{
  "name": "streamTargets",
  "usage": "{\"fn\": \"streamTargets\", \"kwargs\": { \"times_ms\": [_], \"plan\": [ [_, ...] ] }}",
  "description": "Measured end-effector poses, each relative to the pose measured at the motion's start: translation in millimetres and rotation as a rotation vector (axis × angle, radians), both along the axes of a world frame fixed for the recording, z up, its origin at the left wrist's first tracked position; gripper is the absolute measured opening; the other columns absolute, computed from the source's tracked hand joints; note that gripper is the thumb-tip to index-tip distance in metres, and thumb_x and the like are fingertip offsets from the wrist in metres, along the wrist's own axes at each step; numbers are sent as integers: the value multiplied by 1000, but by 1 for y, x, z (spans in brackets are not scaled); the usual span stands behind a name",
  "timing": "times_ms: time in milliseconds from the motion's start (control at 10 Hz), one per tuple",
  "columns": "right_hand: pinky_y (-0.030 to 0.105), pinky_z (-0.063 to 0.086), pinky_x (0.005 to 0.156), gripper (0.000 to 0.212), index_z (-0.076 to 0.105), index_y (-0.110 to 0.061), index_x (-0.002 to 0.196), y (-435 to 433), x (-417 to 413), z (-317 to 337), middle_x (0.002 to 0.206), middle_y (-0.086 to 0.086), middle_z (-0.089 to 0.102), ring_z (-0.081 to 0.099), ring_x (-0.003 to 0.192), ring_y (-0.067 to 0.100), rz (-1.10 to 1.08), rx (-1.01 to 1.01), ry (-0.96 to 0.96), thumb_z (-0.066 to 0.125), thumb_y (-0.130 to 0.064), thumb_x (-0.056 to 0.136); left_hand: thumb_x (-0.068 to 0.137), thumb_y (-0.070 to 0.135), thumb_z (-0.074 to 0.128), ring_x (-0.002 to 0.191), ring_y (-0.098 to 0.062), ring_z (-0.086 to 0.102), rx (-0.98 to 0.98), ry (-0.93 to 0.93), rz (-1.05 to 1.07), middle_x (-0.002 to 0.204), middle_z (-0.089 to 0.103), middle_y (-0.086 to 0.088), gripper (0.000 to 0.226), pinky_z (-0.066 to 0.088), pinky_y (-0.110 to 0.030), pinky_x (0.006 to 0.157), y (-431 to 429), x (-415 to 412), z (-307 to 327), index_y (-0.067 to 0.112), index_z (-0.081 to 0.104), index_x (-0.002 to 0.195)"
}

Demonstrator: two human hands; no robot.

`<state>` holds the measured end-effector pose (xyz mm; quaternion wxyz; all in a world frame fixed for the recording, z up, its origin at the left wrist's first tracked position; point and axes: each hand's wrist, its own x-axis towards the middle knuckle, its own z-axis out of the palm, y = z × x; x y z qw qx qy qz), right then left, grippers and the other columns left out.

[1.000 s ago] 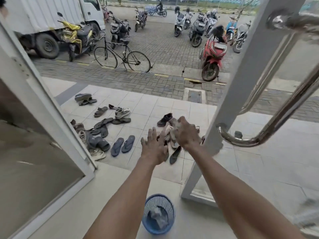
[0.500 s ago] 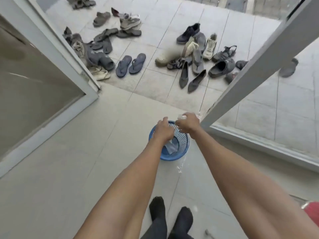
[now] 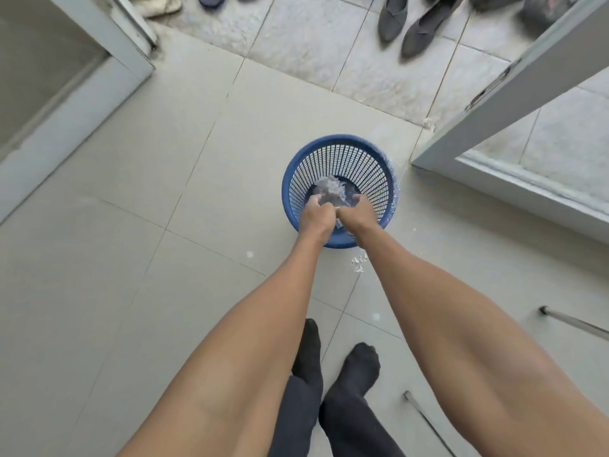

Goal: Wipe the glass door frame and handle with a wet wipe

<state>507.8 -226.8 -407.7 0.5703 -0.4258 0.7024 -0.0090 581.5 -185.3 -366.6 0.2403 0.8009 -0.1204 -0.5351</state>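
Observation:
Both my hands hang close together over a blue mesh basket (image 3: 374,166) on the tiled floor. My left hand (image 3: 315,220) and my right hand (image 3: 358,215) have their fingers curled, knuckles nearly touching. Only a sliver of the white wet wipe (image 3: 337,211) shows between them, and both hands grip it. The open glass door's grey frame (image 3: 441,150) ends in its bottom corner just right of the basket. The fixed frame (image 3: 131,57) stands at the upper left. The door handle is out of view.
Crumpled clear and white litter (image 3: 329,190) lies in the basket. White specks (image 3: 359,262) dot the floor beside it. Dark shoes (image 3: 412,24) sit outside the threshold. My feet in black socks (image 3: 333,361) are below. Thin metal legs (image 3: 575,323) lie at the right.
My view has dropped from the doorway and street to the floor. Both hands came down from the door frame's height and now hang low in the basket's mouth.

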Motion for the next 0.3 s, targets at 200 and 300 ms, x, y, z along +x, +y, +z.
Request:
{"fn": "streamTargets", "kwargs": {
  "times_ms": [200,300],
  "plan": [
    [27,38,85,55,47,-14,133,-5,0,33,132,8,52,49,118,23,6,-53,23,66,-19,82,101,23,38,138,-27,41,0,23,24,150,44,-9,48,33,-41,116,-2,-10,22,13,39,149],
    [28,39,87,51,48,-14,132,-17,1,74,131,7,54,50,117,23,4,-128,15,64,-19,84,101,24,36,133,-28,46,-57,-3,49,145,49,-9,45,36,-42,114,-16,-10,54,14,45,144]
  ]
}}
